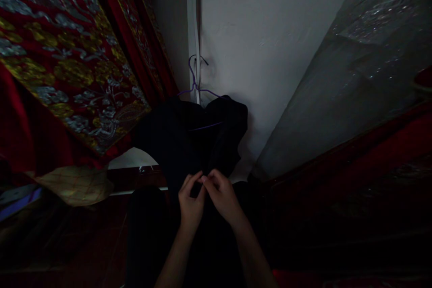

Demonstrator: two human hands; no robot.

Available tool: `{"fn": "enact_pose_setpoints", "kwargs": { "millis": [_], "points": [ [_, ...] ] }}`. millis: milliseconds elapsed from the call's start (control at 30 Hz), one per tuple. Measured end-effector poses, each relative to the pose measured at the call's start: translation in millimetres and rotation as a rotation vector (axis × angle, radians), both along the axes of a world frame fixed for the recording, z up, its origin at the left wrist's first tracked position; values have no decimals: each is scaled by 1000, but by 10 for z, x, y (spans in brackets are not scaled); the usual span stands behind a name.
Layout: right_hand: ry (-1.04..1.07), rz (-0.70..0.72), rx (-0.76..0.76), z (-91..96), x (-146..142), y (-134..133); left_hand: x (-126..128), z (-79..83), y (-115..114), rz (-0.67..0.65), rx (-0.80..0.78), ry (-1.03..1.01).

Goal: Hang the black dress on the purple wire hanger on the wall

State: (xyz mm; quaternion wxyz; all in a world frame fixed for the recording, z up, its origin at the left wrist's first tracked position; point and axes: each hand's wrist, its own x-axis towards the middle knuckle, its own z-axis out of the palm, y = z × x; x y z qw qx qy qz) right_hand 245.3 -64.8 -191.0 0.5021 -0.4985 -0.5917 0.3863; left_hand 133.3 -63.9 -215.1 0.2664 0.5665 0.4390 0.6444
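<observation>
A dark garment (175, 139), perhaps a shirt or jacket, hangs from a thin purple hanger (194, 85) against the wall. Its neckline gapes, and the hanger's lower bar shows inside. At the lower end of this opening, my left hand (191, 200) pinches the garment's front edge with thumb and forefinger. My right hand (221, 195) touches the same spot from the other side, its fingertips pressed together against the left ones. Any button or fastener between the fingertips is too dark and small to make out.
Red cloth embroidered in gold and silver (81, 67) hangs at the left. A pale checked cloth bundle (76, 184) lies below it. Clear plastic sheeting (337, 85) covers the right side, with red fabric (364, 144) beneath. A narrow white strip (197, 22) runs down the wall.
</observation>
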Motion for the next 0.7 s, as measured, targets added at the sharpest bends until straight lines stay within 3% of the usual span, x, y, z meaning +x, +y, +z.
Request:
{"fn": "enact_pose_setpoints", "kwargs": {
  "millis": [200,367,467,600,700],
  "points": [
    [40,-62,53,19,32,26,-34,61,-3,-68,31,43],
    [163,-49,-25,20,2,7,-29,55,-31,-49,-8,38],
    [302,19,-117,51,-16,-8,-53,20,-26,-49,-11,39],
    [575,202,-362,124,-16,24,-97,-52,-6,-9,-4,56],
    [765,204,-490,142,-45,72,-119,-84,9,-4,-18,50]
  ]
}}
